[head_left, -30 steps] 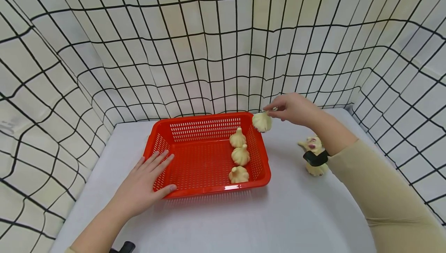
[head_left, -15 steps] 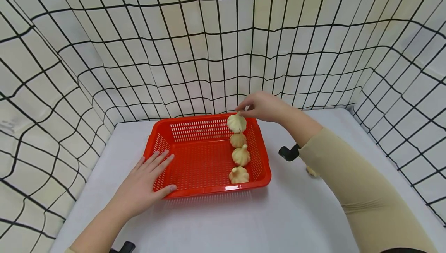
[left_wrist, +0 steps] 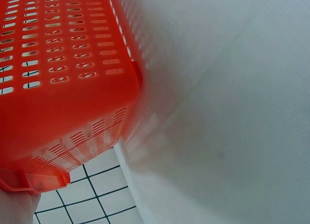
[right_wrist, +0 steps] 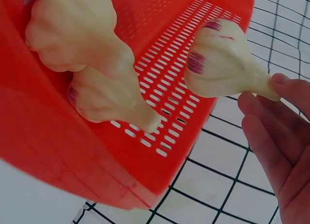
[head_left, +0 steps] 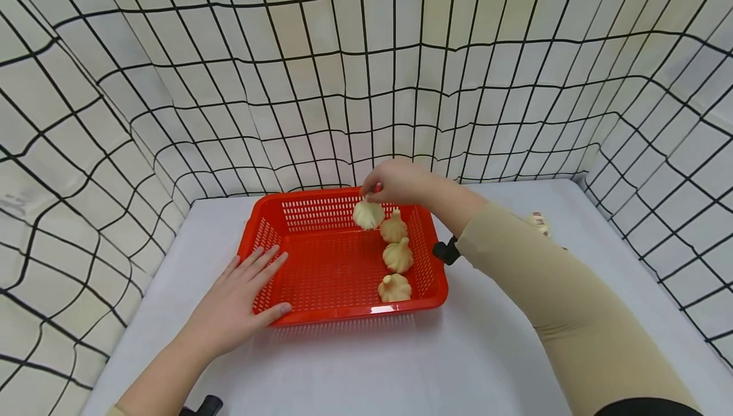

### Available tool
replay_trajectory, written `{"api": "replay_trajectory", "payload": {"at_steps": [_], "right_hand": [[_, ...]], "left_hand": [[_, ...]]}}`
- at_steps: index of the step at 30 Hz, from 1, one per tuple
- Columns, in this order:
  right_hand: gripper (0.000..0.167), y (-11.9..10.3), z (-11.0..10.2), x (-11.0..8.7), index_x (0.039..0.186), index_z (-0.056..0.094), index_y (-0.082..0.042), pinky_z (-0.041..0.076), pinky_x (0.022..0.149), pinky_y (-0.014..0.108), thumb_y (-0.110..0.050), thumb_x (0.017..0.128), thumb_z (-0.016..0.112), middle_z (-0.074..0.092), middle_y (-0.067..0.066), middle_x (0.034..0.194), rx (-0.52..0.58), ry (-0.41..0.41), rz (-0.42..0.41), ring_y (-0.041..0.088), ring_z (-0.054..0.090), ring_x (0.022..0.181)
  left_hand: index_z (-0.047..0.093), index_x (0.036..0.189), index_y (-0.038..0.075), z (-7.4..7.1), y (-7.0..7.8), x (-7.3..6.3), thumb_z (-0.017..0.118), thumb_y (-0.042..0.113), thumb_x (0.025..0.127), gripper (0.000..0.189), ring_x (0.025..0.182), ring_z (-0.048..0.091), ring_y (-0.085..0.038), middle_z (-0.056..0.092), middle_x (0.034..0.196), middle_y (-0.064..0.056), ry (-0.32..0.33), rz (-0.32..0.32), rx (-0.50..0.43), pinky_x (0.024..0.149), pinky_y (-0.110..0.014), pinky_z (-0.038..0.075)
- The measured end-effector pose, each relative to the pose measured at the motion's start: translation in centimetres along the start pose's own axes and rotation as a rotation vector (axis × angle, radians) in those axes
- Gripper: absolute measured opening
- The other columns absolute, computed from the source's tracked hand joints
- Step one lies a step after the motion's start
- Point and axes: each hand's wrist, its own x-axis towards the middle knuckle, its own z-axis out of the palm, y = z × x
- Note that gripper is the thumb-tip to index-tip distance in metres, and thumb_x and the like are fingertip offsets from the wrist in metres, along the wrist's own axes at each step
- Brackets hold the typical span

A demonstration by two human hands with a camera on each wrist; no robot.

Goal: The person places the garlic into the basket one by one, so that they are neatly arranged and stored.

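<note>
My right hand (head_left: 395, 182) pinches a garlic bulb (head_left: 368, 214) by its stem, over the back of the red plastic basket (head_left: 343, 312). In the right wrist view that garlic bulb (right_wrist: 218, 62) shows purple streaks, and the thumb and fingers of the right hand (right_wrist: 286, 132) close on its stem. Inside the basket, along its right side, three more bulbs stand in a row: a back one (head_left: 394, 228), a middle one (head_left: 397, 256) and a front one (head_left: 394, 288). My left hand (head_left: 237, 292) rests with spread fingers on the basket's left rim.
More pale garlic with purplish marks (head_left: 539, 222) lies on the white table (head_left: 475, 346) to the right, mostly hidden behind my right sleeve (head_left: 550, 295). A black net (head_left: 401, 91) over white walls encloses the back and sides.
The right hand has carried the garlic bulb leftward, from outside the basket's right back corner to over its inside, left of the row. The left hand has stayed on the rim.
</note>
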Motion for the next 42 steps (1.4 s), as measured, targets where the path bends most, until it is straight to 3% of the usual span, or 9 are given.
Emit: {"api": "replay_trajectory", "payload": {"at_steps": [6,14,25,37,42], "right_hand": [[0.02,-0.5,0.8,1.3,0.113,0.075,-0.013,0.051,0.087,0.028,-0.02,0.097,0.065,0.071,-0.002,0.107,-0.06,-0.069,-0.05,0.013,0.063,0.099],[0.024,-0.7,1.8,2.8,0.118,0.073,-0.012,0.05,0.091,0.031,-0.016,0.097,0.063,0.069,-0.001,0.112,-0.09,-0.125,-0.026,0.015,0.061,0.104],[0.02,-0.9,2.7,3.5,0.113,0.075,-0.014,0.051,0.091,0.032,-0.013,0.096,0.063,0.069,-0.002,0.111,-0.109,-0.237,0.003,0.015,0.061,0.104],[0.023,-0.5,3.5,3.7,0.115,0.075,-0.016,0.051,0.092,0.031,-0.012,0.097,0.062,0.07,-0.004,0.113,-0.166,-0.252,0.003,0.015,0.061,0.106],[0.024,-0.4,3.9,3.6,0.112,0.076,-0.018,0.05,0.091,0.029,-0.008,0.097,0.061,0.07,-0.005,0.11,-0.189,-0.262,0.003,0.013,0.061,0.104]], "left_hand": [[0.033,0.157,0.02,0.1,-0.1,0.1,0.065,0.061,0.086,0.088,0.147,0.023,-0.038,0.027,0.162,-0.008,0.003,0.005,0.001,0.121,-0.044,-0.006],[0.033,0.157,0.021,0.0,-0.2,0.1,0.064,0.062,0.086,0.088,0.147,0.023,-0.038,0.027,0.162,-0.007,0.003,0.005,-0.006,0.122,-0.045,-0.005],[0.033,0.157,0.021,0.0,-0.3,0.1,0.064,0.062,0.086,0.088,0.147,0.023,-0.037,0.027,0.162,-0.006,0.01,0.01,-0.005,0.122,-0.048,0.0],[0.033,0.156,0.02,-0.1,-0.3,0.0,0.064,0.062,0.086,0.088,0.148,0.023,-0.037,0.027,0.162,-0.006,0.014,0.012,-0.001,0.122,-0.043,-0.006],[0.032,0.157,0.021,-0.1,-0.2,0.0,0.063,0.063,0.087,0.087,0.148,0.023,-0.037,0.027,0.162,-0.006,0.012,0.014,-0.004,0.122,-0.045,-0.004]]}}
